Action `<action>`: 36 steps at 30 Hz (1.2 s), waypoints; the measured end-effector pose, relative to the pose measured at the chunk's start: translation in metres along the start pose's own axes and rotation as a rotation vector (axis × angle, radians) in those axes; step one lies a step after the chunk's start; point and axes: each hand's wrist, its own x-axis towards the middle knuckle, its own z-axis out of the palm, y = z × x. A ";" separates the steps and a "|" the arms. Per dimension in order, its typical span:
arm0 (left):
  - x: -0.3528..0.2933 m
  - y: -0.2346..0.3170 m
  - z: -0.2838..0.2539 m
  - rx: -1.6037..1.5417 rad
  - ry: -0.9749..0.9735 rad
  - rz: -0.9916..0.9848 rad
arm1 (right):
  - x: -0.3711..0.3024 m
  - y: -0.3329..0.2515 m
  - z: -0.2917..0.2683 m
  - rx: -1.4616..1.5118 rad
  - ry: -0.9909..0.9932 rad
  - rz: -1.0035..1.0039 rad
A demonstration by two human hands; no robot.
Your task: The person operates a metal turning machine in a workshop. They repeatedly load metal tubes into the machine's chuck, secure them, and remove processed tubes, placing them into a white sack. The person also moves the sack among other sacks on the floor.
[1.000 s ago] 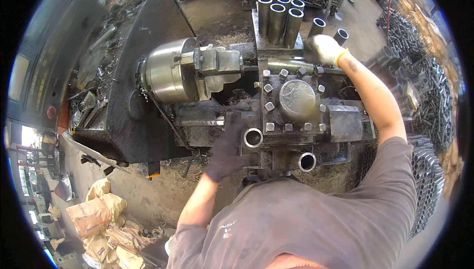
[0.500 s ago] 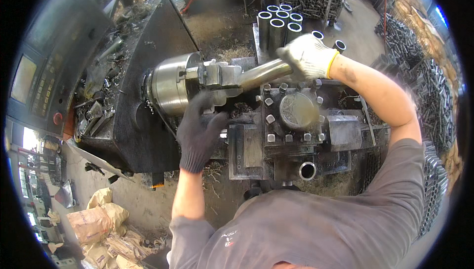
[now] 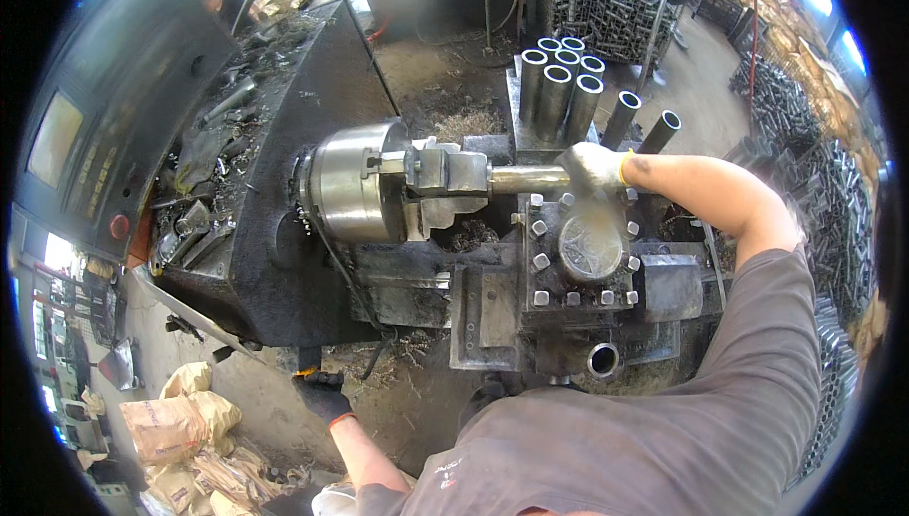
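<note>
A steel tube (image 3: 526, 179) extends level from the jaws of the lathe chuck (image 3: 355, 183). My right hand (image 3: 598, 168), in a white knitted glove, is closed around the tube's outer end above the square tool post (image 3: 579, 256). Low on the left, my left hand (image 3: 325, 396) in a dark glove is at a dark bar with an orange end (image 3: 306, 370) under the front of the machine. Its fingers appear curled around that end, though they are only partly visible.
Several tubes (image 3: 556, 99) stand upright behind the tool post. A wire basket of metal parts (image 3: 606, 5) is beyond them, with more piled parts at the right. Paper sacks (image 3: 180, 426) lie at lower left. Scrap and chips cover the headstock (image 3: 204, 166).
My left hand has left the chuck and moved down to the orange-ended bar. The tube, tilted before, now lies level in line with the chuck, my right hand still on it.
</note>
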 end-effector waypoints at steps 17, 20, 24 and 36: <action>0.006 0.038 -0.008 -0.007 -0.007 -0.284 | 0.026 -0.064 -0.032 0.091 -0.231 0.275; 0.012 0.041 -0.018 0.026 -0.028 -0.313 | 0.044 -0.101 -0.046 0.306 -0.192 0.275; 0.034 0.031 -0.033 0.048 -0.025 -0.250 | 0.064 -0.119 -0.065 0.626 -0.231 -0.019; -0.085 0.158 0.092 0.870 0.138 1.436 | -0.087 0.038 0.009 -0.105 0.296 0.294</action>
